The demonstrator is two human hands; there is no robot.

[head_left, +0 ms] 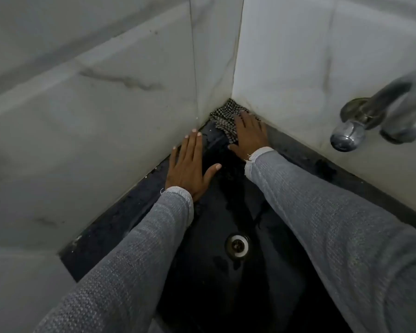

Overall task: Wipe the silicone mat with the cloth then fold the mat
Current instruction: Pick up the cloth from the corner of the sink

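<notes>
The silicone mat (216,140) is black on a black, wet surround, lying in the far corner where the two tiled walls (130,104) meet; I cannot tell its edges apart from the dark bench (120,212). That is the risk: I may miss patches, or let it slip toward the sink (226,272). My right hand (249,135) presses the checked cloth (226,118) flat, fingers spread, not clenched. My left hand (189,164) lies open, palm down, holding nothing. A tap (370,116) juts out on the right.
</notes>
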